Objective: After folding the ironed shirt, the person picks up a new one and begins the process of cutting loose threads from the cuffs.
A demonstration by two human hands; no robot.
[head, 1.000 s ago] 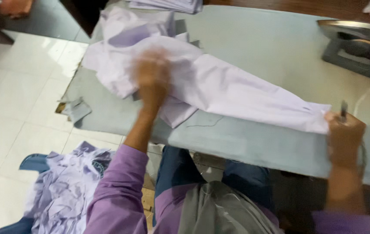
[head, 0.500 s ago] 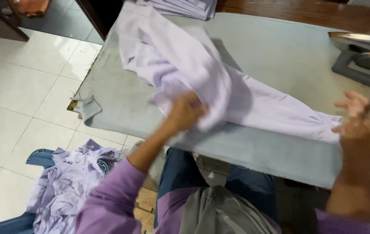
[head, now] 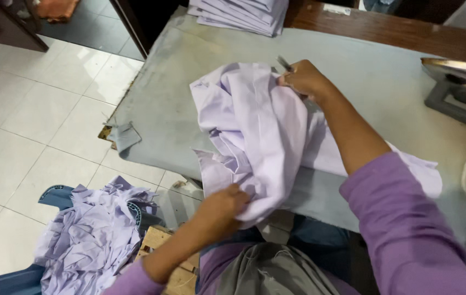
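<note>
Gathering the lilac shirt [head: 254, 131] up off the grey padded table [head: 156, 98], we have bunched what lay stretched along the table a moment ago into a heap near its near edge. Our left hand [head: 223, 205] pinches the lower fold at the near edge; our right hand [head: 304, 79], which was out at the right end, now grips the far side of the heap, fingers closed on cloth and on a small metal tool (snips, perhaps; the view is too poor to say). The stretching looks finished, and the garment seems to be turning to another part.
</note>
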